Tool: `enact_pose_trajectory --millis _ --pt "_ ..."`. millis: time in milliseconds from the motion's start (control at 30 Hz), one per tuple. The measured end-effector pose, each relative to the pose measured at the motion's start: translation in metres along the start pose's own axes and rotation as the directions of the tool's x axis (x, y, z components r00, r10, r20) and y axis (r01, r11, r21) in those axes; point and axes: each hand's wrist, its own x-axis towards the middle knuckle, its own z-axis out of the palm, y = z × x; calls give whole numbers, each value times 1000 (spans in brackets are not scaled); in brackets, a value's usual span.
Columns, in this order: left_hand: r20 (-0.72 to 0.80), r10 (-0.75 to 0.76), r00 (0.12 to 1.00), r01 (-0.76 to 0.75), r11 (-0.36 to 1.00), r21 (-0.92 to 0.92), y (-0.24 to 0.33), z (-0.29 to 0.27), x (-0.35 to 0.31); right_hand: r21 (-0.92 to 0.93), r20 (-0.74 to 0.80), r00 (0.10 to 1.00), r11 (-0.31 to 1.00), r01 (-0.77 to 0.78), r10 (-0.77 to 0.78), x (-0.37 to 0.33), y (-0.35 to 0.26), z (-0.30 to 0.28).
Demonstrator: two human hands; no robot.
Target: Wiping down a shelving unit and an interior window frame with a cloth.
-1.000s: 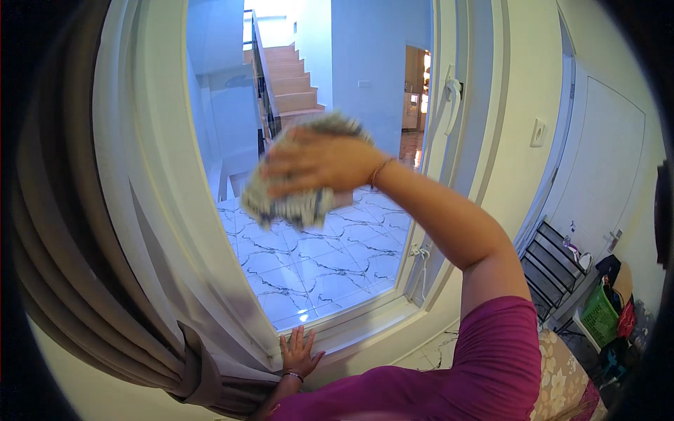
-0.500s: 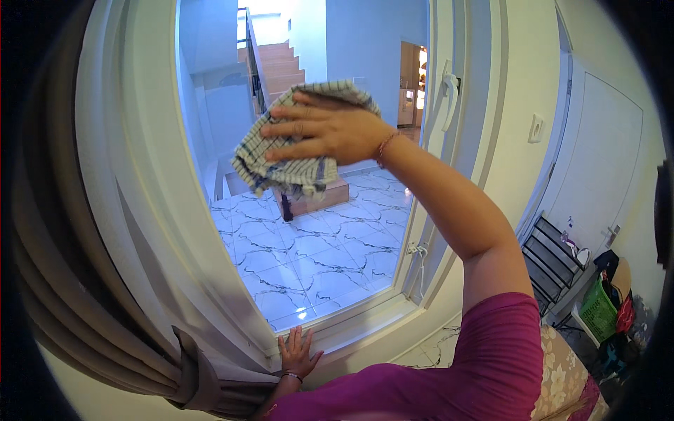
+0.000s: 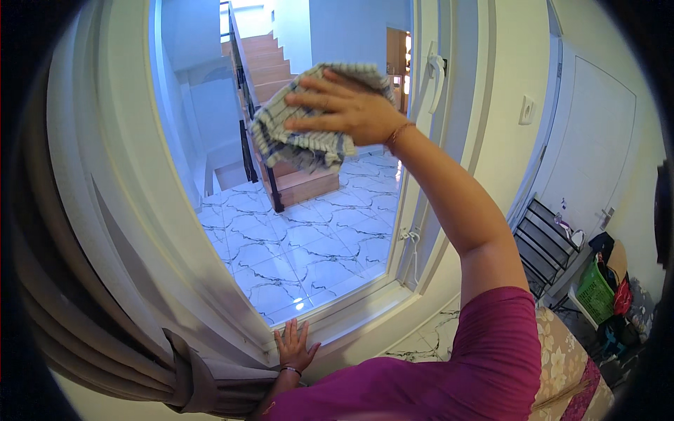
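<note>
My right hand (image 3: 351,112) is raised in front of the window pane (image 3: 281,259), fingers spread over a white-and-blue checked cloth (image 3: 302,144). Its palm holds the cloth flat to the upper part of the glass, and the cloth's lower edge hangs in loose folds. Lower down, my left hand (image 3: 295,346) rests open on the bottom of the white window frame (image 3: 344,316), near its left corner, holding nothing. The thumb of my right hand is hidden.
A white window handle (image 3: 437,84) sticks out right of my right hand, with a latch (image 3: 409,236) lower down. A grey-brown tied curtain (image 3: 189,372) hangs at left. Beyond the glass are wooden stairs (image 3: 263,63). A black rack (image 3: 544,242) and green basket (image 3: 595,298) stand at right.
The view has shifted slightly, with the window sitting further left. My right hand and the cloth have moved up and to the right across the glass. My left hand stays on the frame.
</note>
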Motion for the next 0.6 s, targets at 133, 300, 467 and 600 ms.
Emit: enact_pose_trajectory --millis 133,300,467,600 --pt "-8 28 1000 -28 998 49 3 -7 5 124 -384 813 897 -423 437 -23 54 -16" --pt "-5 24 1000 -23 998 53 2 -6 4 444 -342 702 766 -466 625 -35 11 26" --pt "-13 8 1000 -7 1000 29 2 -5 3 86 153 974 984 153 -165 -51 -45 18" --pt "3 21 1000 -21 1000 10 3 -9 2 36 -225 844 870 -492 486 -57 -19 3"
